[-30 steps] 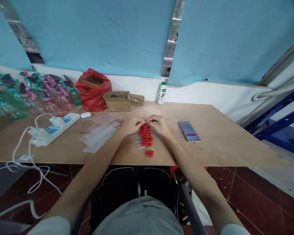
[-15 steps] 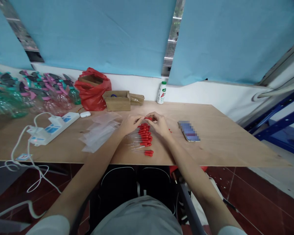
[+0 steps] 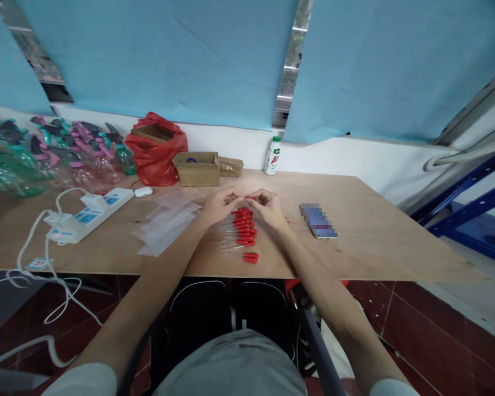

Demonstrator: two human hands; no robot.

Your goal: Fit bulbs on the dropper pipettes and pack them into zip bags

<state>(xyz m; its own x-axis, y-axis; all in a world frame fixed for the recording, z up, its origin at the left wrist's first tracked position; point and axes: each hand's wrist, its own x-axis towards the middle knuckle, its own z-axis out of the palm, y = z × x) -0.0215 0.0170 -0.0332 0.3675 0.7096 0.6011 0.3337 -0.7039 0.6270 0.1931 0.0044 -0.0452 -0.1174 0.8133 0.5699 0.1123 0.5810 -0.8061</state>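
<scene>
Just beyond a pile of droppers (image 3: 244, 224) with red rubber bulbs and clear thin tubes, my two hands meet fingertip to fingertip. My right hand (image 3: 270, 208) pinches the red bulb of one dropper (image 3: 251, 198) between thumb and fingers. From the other side, my left hand (image 3: 220, 206) is closed at the same dropper's tube end; the tube itself is mostly hidden by the fingers. The piled droppers lie with bulbs to the right and tubes to the left. A pair of them (image 3: 251, 258) lies apart, closer to the table's front edge.
Clear plastic bags (image 3: 165, 223) lie left of the droppers. A power strip (image 3: 93, 217) with white cables, a red bag (image 3: 157, 157), a cardboard box (image 3: 198, 170) and spray bottles (image 3: 82, 165) stand left. A white bottle (image 3: 273, 157) is behind, a phone (image 3: 318, 221) right.
My fingertips have drawn slightly closer together around the dropper, and less of its red bulb shows. The pile has not moved.
</scene>
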